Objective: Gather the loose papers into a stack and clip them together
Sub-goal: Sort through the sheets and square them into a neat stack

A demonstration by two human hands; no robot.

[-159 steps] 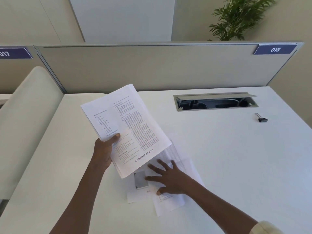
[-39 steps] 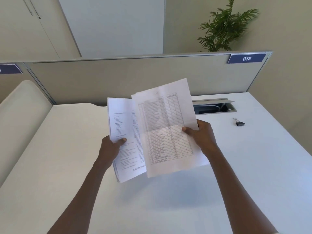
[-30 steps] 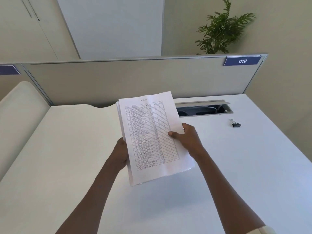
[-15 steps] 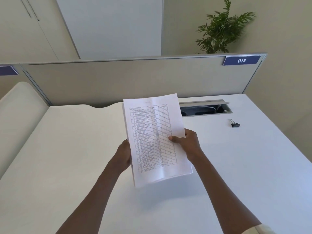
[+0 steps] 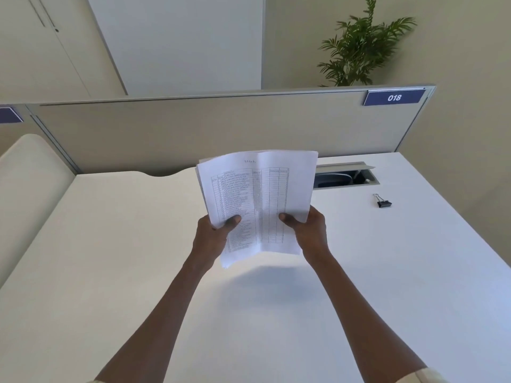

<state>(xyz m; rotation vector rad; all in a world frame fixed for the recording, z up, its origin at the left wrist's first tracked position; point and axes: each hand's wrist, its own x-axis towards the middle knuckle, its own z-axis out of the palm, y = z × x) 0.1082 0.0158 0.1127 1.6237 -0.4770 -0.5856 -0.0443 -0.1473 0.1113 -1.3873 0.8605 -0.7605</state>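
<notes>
Both the left hand (image 5: 213, 233) and the right hand (image 5: 309, 230) pinch the gathered papers (image 5: 260, 200) above the desk (image 5: 387, 272), squaring them up, I'd guess; next comes reaching right for the binder clip (image 5: 383, 203).

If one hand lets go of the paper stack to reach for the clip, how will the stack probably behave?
The paper stack is likely floppy: it already bows along a vertical bend between the left hand and the right hand. Its sheets may slide apart, since the lower left edges look fanned. It is probably light, pinched only between thumbs and fingers. The binder clip lies on the desk, to the right.
</notes>
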